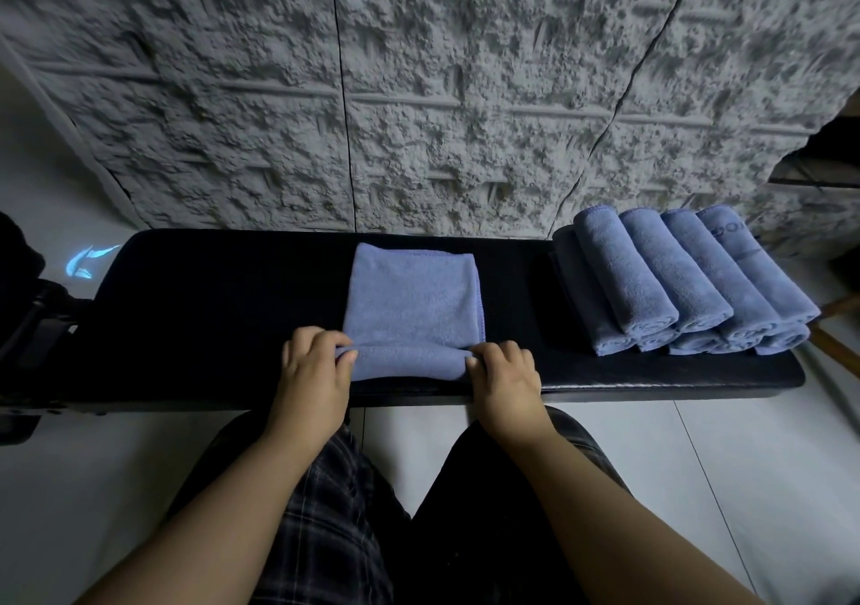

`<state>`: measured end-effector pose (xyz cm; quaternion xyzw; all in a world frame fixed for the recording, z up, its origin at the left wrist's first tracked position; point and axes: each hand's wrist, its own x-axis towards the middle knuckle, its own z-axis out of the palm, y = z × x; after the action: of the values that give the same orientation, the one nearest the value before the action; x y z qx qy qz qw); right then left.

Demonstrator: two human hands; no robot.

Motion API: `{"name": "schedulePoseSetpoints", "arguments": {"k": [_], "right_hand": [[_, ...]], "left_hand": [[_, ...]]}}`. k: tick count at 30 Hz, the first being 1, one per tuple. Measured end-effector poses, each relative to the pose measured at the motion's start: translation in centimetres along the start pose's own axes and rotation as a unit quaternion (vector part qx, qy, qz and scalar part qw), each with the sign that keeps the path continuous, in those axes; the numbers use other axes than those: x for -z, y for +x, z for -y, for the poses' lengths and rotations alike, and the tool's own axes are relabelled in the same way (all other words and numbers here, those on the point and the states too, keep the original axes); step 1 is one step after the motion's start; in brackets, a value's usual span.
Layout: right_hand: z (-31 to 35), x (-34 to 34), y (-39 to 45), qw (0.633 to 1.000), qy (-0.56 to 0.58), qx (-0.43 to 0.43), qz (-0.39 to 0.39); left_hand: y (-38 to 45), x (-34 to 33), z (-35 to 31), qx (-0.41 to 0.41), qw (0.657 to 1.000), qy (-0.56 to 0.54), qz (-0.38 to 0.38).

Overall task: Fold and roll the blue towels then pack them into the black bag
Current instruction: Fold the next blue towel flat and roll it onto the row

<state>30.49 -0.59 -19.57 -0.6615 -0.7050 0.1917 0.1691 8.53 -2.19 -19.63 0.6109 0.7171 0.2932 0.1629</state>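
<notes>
Listing, largest first:
Wall: rough grey textured panels (419,92) running behind the far side of the bench.
Bench: long black padded top (209,316), carrying all the towels; pale floor (93,465) around it.
Black bag: not surely in view; a dark shape (18,255) sits at the far left edge, too dim to identify.
Rolled towels: stack of blue rolls (679,283) at the right end of the bench, two layers, touching one another, apparently finished.
Folded towel: blue (412,297), flat at bench centre, its near edge turned into a first roll.
Left hand (312,372): fingers curled, gripping the left end of the roll.
Right hand (505,374): fingers curled, gripping the right end of the roll.
Step in hand: rolling, barely begun; most of the towel lies flat.
Next move, as judged: push the roll away toward the wall, both ends level and tight so it does not cone.
</notes>
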Motion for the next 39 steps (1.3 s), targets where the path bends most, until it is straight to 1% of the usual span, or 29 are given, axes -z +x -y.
{"name": "schedulePoseSetpoints", "arguments": {"k": [2, 4, 6, 7, 9, 11, 15, 18, 23, 25, 27, 29, 33, 37, 39], "right_hand": [[-0.1, -0.4, 0.0, 0.999, -0.012, 0.007, -0.031], [0.0, -0.5, 0.0, 0.997, -0.016, 0.021, -0.077], [0.1, -0.5, 0.0, 0.991, -0.014, 0.056, -0.124], [0.0, -0.5, 0.0, 0.987, -0.022, 0.088, -0.134], [0.0, -0.6, -0.1, 0.981, -0.042, 0.145, -0.126], [0.0, -0.7, 0.1, 0.979, -0.041, 0.162, -0.116], [0.1, -0.7, 0.4, 0.985, -0.028, 0.146, -0.085], [0.0, -0.9, 0.4, 0.986, -0.042, 0.149, -0.056], [-0.5, -1.2, 0.6, 0.988, -0.013, 0.143, -0.054], [-0.4, -0.9, 0.7, 0.99, 0.012, 0.132, -0.053], [-0.4, -0.6, 0.7, 0.991, 0.012, 0.122, -0.058], [-0.4, -0.3, 0.7, 0.993, 0.004, 0.101, -0.059], [-0.4, -0.2, 0.6, 0.996, 0.05, 0.062, -0.032], [-0.3, -0.3, 0.5, 0.996, 0.08, 0.033, -0.017], [-0.2, 0.0, 0.3, 0.996, 0.078, 0.032, -0.008]], "left_hand": [[0.1, 0.3, -0.1, -0.034, 0.999, -0.005, -0.02], [0.0, 0.4, -0.1, -0.105, 0.994, 0.012, -0.004], [-0.2, 0.3, 0.0, -0.146, 0.989, 0.023, 0.009], [-0.3, 0.3, 0.0, -0.145, 0.989, 0.028, 0.01], [-0.4, 0.2, 0.0, -0.131, 0.991, 0.027, 0.014], [-0.4, 0.2, 0.1, -0.125, 0.992, 0.017, 0.02], [-0.1, 0.3, 0.4, -0.128, 0.991, 0.011, 0.032], [0.2, -0.2, 0.7, -0.116, 0.992, 0.008, 0.046], [0.7, -0.6, 0.9, -0.105, 0.993, -0.024, 0.048], [0.9, -0.6, 0.8, -0.092, 0.994, -0.037, 0.043], [1.1, -0.5, 0.9, -0.073, 0.995, -0.048, 0.047], [1.1, -0.3, 1.0, -0.058, 0.996, -0.05, 0.053], [0.5, 0.1, 1.0, -0.048, 0.997, -0.033, 0.054], [0.4, 0.6, 0.7, -0.038, 0.995, -0.043, 0.088], [0.1, 0.9, 0.5, -0.006, 0.993, -0.063, 0.101]]}}
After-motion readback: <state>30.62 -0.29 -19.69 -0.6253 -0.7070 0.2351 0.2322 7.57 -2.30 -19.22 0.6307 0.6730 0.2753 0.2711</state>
